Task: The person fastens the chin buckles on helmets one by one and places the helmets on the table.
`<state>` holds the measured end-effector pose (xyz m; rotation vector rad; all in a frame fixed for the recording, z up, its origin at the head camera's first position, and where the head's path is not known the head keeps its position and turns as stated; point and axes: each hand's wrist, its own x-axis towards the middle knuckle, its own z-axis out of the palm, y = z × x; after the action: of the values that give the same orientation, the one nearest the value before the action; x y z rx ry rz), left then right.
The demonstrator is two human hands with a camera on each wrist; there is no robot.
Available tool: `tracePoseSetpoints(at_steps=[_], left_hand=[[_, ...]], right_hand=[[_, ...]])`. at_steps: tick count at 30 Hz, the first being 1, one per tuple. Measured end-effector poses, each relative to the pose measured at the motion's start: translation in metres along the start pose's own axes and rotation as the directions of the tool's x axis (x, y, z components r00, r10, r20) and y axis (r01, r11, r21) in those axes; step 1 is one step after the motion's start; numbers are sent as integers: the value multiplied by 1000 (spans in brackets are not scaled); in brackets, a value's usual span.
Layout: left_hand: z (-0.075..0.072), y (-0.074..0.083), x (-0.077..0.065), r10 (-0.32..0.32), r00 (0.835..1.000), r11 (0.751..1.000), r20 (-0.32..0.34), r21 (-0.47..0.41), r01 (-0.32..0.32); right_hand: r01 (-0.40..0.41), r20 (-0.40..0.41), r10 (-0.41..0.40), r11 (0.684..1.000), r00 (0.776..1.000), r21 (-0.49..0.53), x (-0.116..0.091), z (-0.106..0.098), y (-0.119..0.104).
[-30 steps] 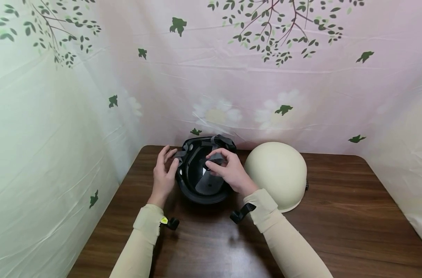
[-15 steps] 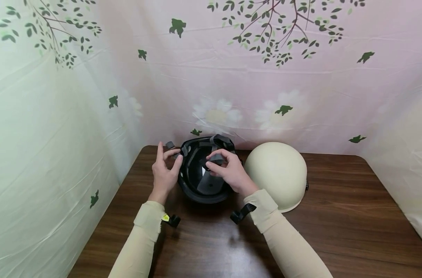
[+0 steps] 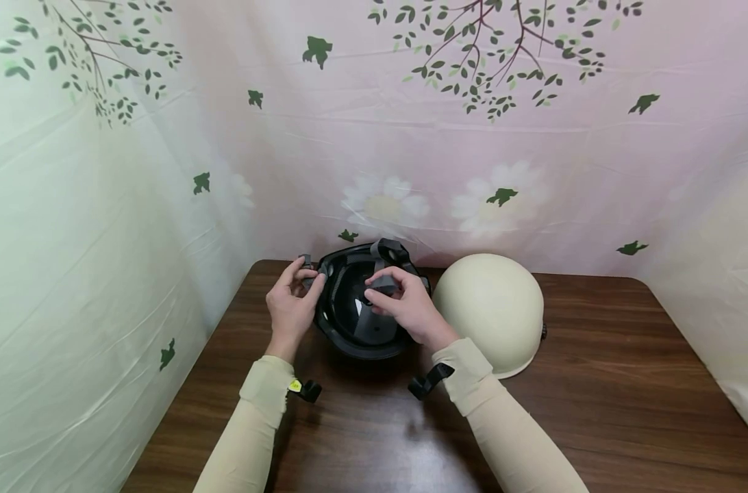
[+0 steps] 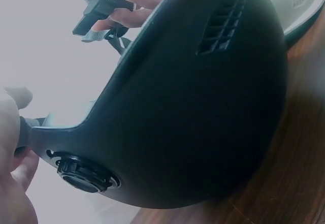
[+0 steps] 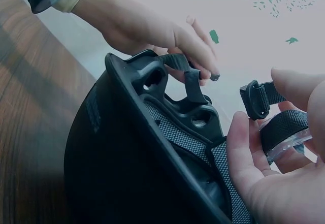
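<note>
A black helmet (image 3: 346, 335) lies upside down, its hollow facing up. My left hand (image 3: 290, 311) is at its left rim, thumb and fingers pinching a grey strap (image 5: 193, 87) fixed to the helmet's inner harness. Over the hollow, my right hand (image 3: 414, 311) holds a looped webbing strap with a black buckle (image 5: 255, 100) and a clear plastic piece (image 5: 289, 142) between thumb and fingers. In the left wrist view, a round black dial (image 4: 84, 176) shows on the helmet's outside, close to my left fingers.
To the right, a cream helmet (image 3: 488, 311) stands dome up beside the black one. Both are on a brown wooden table (image 3: 614, 370). A patterned cloth (image 3: 423, 150) hangs behind the table and along its sides.
My left index finger, raised half a second ago, has come down onto the strap. The black helmet has turned slightly. My right hand keeps its grip in almost the same place.
</note>
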<state>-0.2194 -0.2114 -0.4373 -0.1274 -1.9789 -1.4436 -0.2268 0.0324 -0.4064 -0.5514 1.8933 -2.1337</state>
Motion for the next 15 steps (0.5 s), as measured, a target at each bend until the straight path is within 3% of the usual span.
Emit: tracePoseSetpoints(at_steps=[6,15], left_hand=[[-4,0,-1,31,999,999,32,16,-31],[-22,6,-7,86,993,995,78,41,-90]], right_hand=[[3,-17,-3,1000,1000,-4,-6,7,0],[0,-63,-1,1000,998,-7,-27,32,-4]])
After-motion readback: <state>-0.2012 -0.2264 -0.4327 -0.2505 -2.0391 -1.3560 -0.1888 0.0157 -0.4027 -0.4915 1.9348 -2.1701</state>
